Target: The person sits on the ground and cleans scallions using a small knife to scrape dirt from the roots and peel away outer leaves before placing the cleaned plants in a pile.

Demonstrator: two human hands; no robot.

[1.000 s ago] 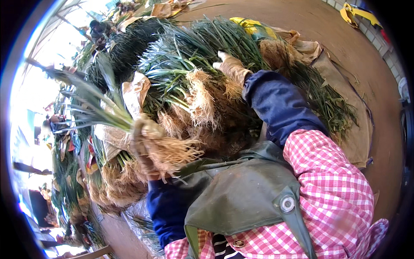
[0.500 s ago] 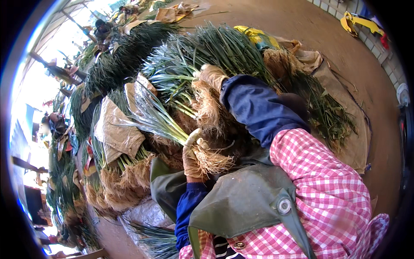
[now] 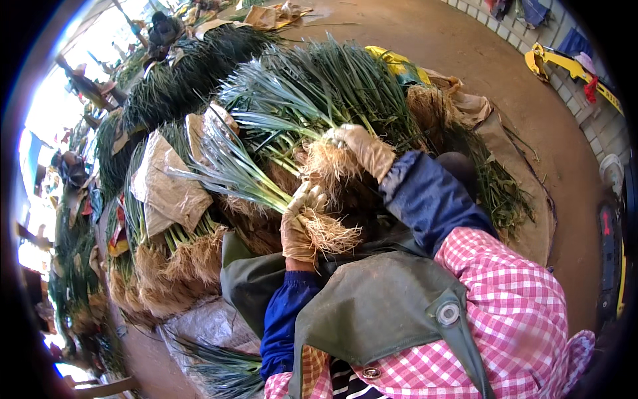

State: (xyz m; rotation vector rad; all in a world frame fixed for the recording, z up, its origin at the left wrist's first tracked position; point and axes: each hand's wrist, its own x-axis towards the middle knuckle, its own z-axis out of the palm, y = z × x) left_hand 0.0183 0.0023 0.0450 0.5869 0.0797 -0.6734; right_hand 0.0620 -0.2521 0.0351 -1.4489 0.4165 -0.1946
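My left hand (image 3: 300, 233), in a dirty tan glove, is closed around a small bunch of green onions (image 3: 282, 196). Their pale fibrous roots stick out to the right of the fist, and the leaves fan toward the upper left. Farther up, my right hand (image 3: 364, 147), gloved too, has its fingers closed on the white stalk of a green onion at the near edge of a large pile of green onions (image 3: 332, 83). Tangled roots (image 3: 330, 161) hang just below those fingers. How many stalks the right hand grips is hidden.
To the left lie more root-ended bundles (image 3: 176, 266), partly under a tan cloth (image 3: 169, 183). A green apron (image 3: 372, 299) covers my lap. Loose leaves lie on brown sacking (image 3: 525, 193) at right. Behind, a person (image 3: 163, 33) sits near another heap. A yellow tool (image 3: 565, 64) is by the tiled wall.
My right hand has moved right and slightly down, drawing a stalk with roots out from the pile's edge. The left hand keeps its bunch at nearly the same place. The view has shifted slightly.
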